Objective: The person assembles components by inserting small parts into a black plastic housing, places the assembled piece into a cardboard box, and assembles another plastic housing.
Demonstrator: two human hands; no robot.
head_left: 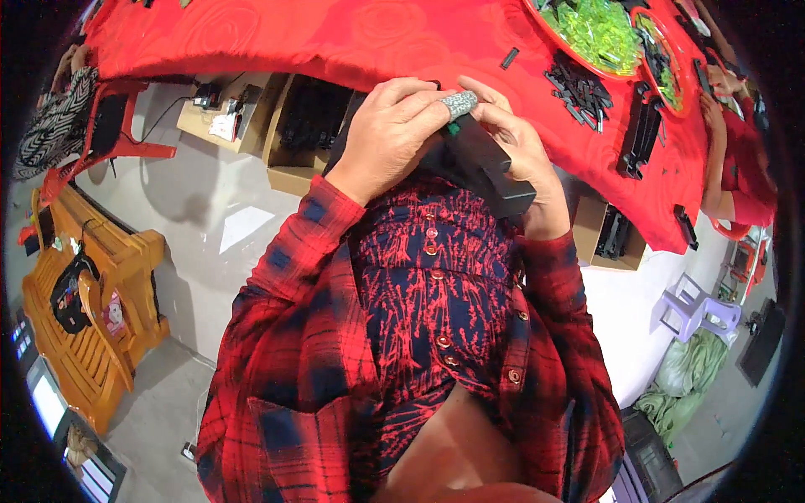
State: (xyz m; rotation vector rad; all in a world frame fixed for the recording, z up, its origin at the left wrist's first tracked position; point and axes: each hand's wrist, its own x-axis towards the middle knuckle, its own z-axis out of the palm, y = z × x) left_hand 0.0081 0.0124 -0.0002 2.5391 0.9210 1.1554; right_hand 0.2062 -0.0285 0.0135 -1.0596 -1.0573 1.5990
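Note:
Both my hands meet at the edge of the red-clothed table, in front of my chest. My right hand is wrapped round a long black block-shaped plastic part, which slants down toward my right wrist. The fingers of my left hand are bent and closed at the part's upper end, with a grey patterned wrap on one finger. A small bit of green shows under that finger. What the left fingertips pinch there is partly hidden.
On the red cloth are a red tray of clear green pieces, a pile of small black parts and long black bars. Cardboard boxes of black parts stand below. Another person's arm is at the right.

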